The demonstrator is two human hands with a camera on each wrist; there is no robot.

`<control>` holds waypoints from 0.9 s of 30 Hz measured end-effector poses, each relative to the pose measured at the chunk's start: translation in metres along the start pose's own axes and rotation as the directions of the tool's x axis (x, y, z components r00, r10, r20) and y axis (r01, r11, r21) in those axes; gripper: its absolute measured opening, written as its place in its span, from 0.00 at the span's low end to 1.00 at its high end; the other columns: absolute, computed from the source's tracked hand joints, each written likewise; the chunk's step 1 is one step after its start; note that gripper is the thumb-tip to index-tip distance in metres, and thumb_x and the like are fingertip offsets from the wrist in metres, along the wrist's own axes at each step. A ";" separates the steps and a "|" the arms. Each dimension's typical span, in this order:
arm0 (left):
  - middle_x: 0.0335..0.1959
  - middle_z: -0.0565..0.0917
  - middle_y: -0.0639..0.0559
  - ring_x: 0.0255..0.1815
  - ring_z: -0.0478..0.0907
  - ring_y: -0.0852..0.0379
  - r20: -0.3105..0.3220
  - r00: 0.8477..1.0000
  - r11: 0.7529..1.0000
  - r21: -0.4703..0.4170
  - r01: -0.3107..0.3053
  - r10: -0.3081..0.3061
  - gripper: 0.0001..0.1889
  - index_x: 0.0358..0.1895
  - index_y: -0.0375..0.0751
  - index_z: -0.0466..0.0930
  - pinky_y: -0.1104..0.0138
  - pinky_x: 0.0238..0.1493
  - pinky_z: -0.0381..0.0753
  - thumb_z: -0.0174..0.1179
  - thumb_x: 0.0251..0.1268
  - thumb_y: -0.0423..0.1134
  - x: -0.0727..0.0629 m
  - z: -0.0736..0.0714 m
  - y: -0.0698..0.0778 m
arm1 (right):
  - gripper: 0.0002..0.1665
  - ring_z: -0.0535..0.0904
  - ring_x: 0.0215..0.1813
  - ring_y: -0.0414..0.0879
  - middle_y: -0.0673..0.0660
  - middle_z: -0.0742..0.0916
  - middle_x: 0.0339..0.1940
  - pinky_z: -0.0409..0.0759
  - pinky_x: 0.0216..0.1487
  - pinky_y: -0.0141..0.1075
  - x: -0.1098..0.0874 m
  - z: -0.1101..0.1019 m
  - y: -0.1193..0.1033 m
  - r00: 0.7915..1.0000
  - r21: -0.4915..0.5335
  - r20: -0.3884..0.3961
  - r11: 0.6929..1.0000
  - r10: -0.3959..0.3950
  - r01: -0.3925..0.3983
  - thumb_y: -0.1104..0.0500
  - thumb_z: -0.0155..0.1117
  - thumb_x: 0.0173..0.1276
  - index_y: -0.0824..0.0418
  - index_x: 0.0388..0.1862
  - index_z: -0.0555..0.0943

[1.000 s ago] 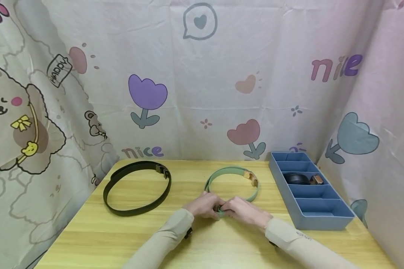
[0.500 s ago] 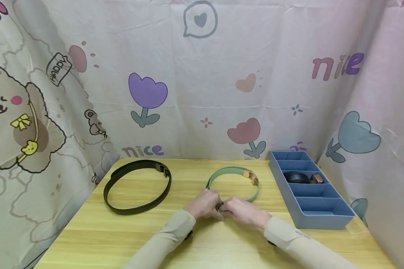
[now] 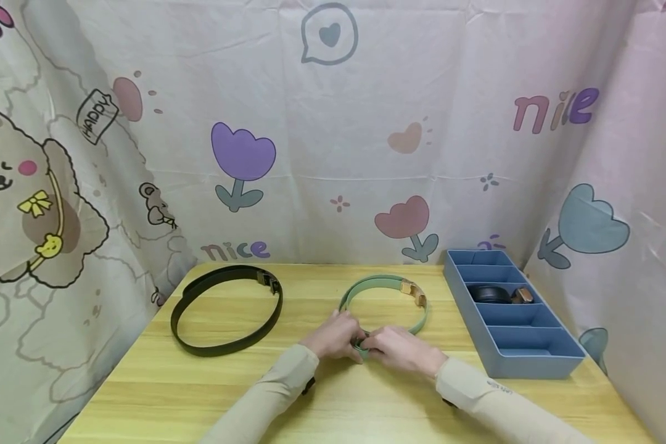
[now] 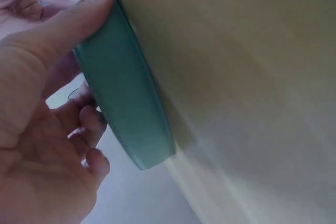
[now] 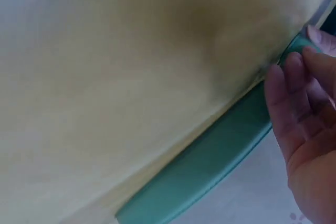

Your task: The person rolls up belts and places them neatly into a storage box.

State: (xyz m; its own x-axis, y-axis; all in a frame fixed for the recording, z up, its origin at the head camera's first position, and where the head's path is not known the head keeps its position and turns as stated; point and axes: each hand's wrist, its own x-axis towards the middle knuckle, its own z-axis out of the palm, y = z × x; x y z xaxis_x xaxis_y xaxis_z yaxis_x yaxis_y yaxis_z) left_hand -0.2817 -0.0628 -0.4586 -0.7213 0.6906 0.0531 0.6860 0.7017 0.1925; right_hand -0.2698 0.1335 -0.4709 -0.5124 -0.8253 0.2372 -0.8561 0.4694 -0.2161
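A green belt (image 3: 376, 282) with a gold buckle (image 3: 413, 292) stands on its edge in a loop on the table. At the loop's near side both hands meet on the strap. My left hand (image 3: 335, 337) pinches the belt; in the left wrist view its thumb lies over the green strap (image 4: 123, 87). My right hand (image 3: 402, 348) pinches the strap just beside it, and in the right wrist view the thumb and fingertips close on a bent part of the belt (image 5: 296, 45). The fingers hide much of the part between the hands.
A dark belt (image 3: 222, 352) with a dark buckle stands looped at the left. On the right is a blue divided box (image 3: 480, 342); a rolled black belt (image 3: 489, 294) with a gold-toned buckle sits in its middle compartment. A printed curtain hangs behind the wooden table (image 3: 161, 394).
Both hands stay at the near side of the green belt, with only small shifts of the fingers and wrists. The other belts and the box have not moved.
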 end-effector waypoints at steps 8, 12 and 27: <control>0.20 0.74 0.70 0.30 0.65 0.67 -0.001 1.000 0.999 -0.015 -0.029 0.029 0.10 0.28 0.60 0.83 0.70 0.38 0.59 0.76 0.46 0.51 -0.001 0.003 -0.003 | 0.07 0.67 0.26 0.28 0.44 0.83 0.25 0.69 0.29 0.21 0.004 0.001 -0.004 0.999 0.080 -0.015 0.996 0.036 -0.034 0.60 0.64 0.69 0.52 0.29 0.84; 0.21 0.75 0.65 0.28 0.64 0.67 0.095 0.994 0.996 -0.078 -0.045 0.052 0.12 0.28 0.57 0.78 0.68 0.39 0.57 0.75 0.49 0.41 -0.001 -0.003 -0.005 | 0.05 0.72 0.30 0.28 0.44 0.86 0.31 0.73 0.34 0.20 0.004 0.000 0.000 1.000 0.064 -0.008 0.998 -0.025 0.025 0.59 0.63 0.69 0.52 0.33 0.85; 0.16 0.74 0.70 0.24 0.66 0.69 0.021 1.000 0.997 -0.074 0.016 -0.014 0.10 0.23 0.58 0.86 0.71 0.35 0.68 0.80 0.39 0.47 0.000 -0.005 -0.003 | 0.09 0.66 0.25 0.28 0.43 0.81 0.24 0.65 0.27 0.20 0.010 0.003 -0.011 0.999 0.019 -0.027 0.999 0.039 -0.039 0.61 0.62 0.70 0.52 0.29 0.82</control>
State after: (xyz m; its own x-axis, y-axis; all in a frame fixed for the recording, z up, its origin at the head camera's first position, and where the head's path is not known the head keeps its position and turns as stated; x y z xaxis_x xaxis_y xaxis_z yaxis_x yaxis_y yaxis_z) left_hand -0.2846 -0.0660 -0.4545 -0.7288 0.6841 0.0294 0.6655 0.6976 0.2653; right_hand -0.2657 0.1189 -0.4688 -0.5473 -0.7975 0.2537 -0.8341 0.4951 -0.2431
